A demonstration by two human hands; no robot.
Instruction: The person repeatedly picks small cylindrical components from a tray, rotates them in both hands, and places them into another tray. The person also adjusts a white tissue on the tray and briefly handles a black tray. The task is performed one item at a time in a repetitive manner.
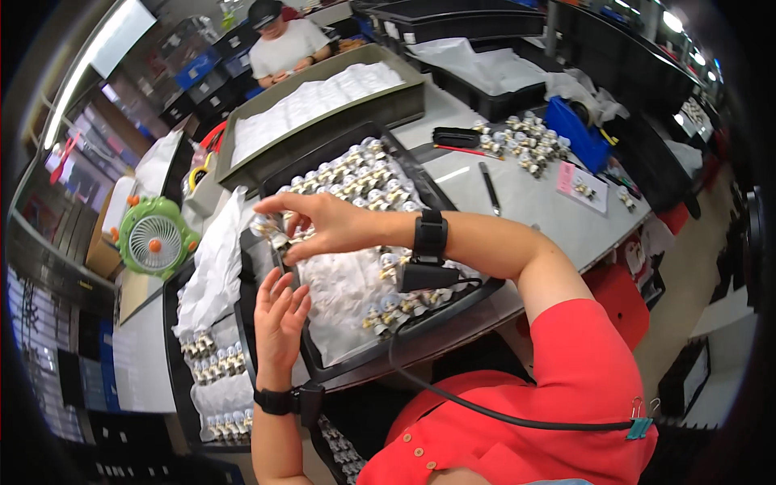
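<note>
Your right hand (283, 230), coming in from the right, pinches a small figurine (269, 229) between thumb and forefinger, left of the frame's centre, above the left edge of a black tray (323, 374). Your left hand (281, 311) is just below it, fingers loosely spread and palm bare, near that same edge. In the tray you have rows of figurines (376, 179) toward the upper part, a few more along the lower right, and white lining (339, 295) bare between them. At the lower left, a second tray (175, 356) carries shorter rows partly under a white sheet (212, 271). A green fan (155, 242) stands at the left. Toward the upper right, a loose pile of figurines (529, 141) lies on the grey table (453, 171), near a black pen (490, 190) and a blue bin (578, 133).
</note>
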